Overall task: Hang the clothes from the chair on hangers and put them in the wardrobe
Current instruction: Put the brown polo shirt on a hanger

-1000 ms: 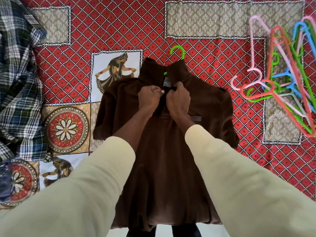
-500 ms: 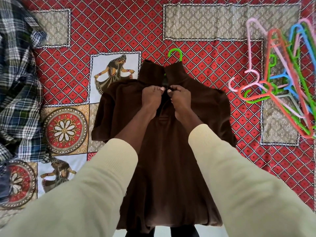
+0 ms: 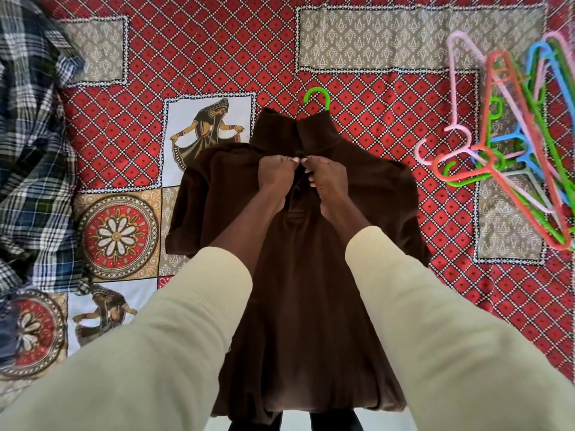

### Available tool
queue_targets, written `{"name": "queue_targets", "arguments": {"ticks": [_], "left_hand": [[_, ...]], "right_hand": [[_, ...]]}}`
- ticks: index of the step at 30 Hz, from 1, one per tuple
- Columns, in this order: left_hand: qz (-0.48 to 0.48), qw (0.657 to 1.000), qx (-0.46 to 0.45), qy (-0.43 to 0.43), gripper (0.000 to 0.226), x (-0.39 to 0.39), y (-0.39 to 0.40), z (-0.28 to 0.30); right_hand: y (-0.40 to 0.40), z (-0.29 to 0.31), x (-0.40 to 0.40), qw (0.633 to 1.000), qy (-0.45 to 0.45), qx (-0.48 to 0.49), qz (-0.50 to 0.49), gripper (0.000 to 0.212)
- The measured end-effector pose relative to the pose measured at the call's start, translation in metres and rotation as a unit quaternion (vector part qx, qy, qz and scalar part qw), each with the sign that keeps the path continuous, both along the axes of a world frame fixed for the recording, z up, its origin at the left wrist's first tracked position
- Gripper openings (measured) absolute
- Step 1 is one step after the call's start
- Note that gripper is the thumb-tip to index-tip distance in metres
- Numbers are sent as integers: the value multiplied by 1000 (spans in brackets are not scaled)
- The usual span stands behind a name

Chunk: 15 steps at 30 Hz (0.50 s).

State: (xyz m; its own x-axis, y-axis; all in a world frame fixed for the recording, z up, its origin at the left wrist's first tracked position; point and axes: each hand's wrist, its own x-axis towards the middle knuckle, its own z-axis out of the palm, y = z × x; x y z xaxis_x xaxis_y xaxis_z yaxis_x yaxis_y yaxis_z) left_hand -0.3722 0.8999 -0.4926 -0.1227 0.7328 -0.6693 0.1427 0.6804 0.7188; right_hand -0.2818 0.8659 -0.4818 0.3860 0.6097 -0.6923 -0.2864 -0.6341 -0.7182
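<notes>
A dark brown pullover (image 3: 311, 290) lies flat on the patterned bedspread, its high collar pointing away from me. The hook of a green hanger (image 3: 317, 98) sticks out above the collar; the rest of the hanger is hidden inside the garment. My left hand (image 3: 275, 175) and my right hand (image 3: 326, 178) sit side by side just below the collar, each pinching one edge of the front opening, fingertips almost touching.
A pile of coloured plastic hangers (image 3: 510, 144) lies at the right. A crumpled plaid shirt (image 3: 31, 126) covers the left edge of the red patterned bedspread (image 3: 217, 51). The pullover's hem hangs over the near bed edge.
Both hands have slid a little up the front opening toward the collar, and the opening now looks closed between them.
</notes>
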Motion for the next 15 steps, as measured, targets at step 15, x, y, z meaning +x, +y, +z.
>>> {"name": "queue_targets", "arguments": {"ticks": [15], "left_hand": [[9, 999, -36, -15, 7, -5, 4, 9]], "right_hand": [[11, 2, 6, 998, -25, -42, 40, 10]]}}
